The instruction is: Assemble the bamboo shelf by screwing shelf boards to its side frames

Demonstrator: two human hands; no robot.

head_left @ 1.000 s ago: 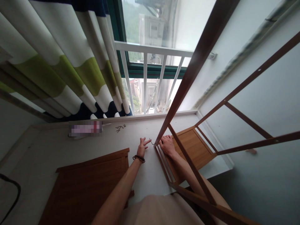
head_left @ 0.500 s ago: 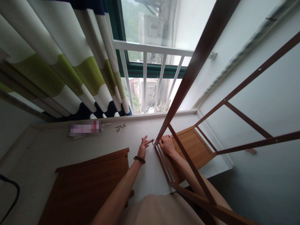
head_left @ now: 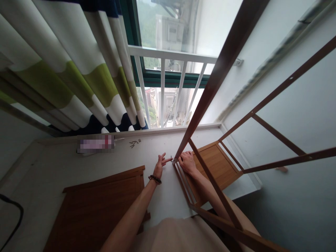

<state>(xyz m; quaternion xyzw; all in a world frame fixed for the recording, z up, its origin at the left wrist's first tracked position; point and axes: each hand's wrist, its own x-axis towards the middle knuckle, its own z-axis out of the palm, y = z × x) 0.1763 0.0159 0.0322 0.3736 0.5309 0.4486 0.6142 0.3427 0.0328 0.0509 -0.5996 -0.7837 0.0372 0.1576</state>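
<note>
My left hand [head_left: 159, 167], with a beaded bracelet at the wrist, has its fingers apart. One fingertip touches a small bent hex key [head_left: 171, 159] standing out from the lower end of a brown wooden post. That post belongs to a tall wooden rack frame [head_left: 201, 105], which rises toward the upper right. On the other side of the joint, my right hand [head_left: 187, 162] is curled around the frame's lower corner, its fingertips partly hidden. A slatted lower side and a lighter wooden shelf panel [head_left: 217, 161] adjoin it.
A dark wooden panel [head_left: 102, 206] lies at the left on the white ledge [head_left: 160, 206]. Several small screws [head_left: 135, 142] are scattered near a blurred packet [head_left: 96, 144]. White railings [head_left: 162, 91] and striped curtains [head_left: 78, 77] stand behind; a wall is at the right.
The hex key has turned slightly at the joint, with my left fingertip still against it. My right hand and the frame have stayed in place.
</note>
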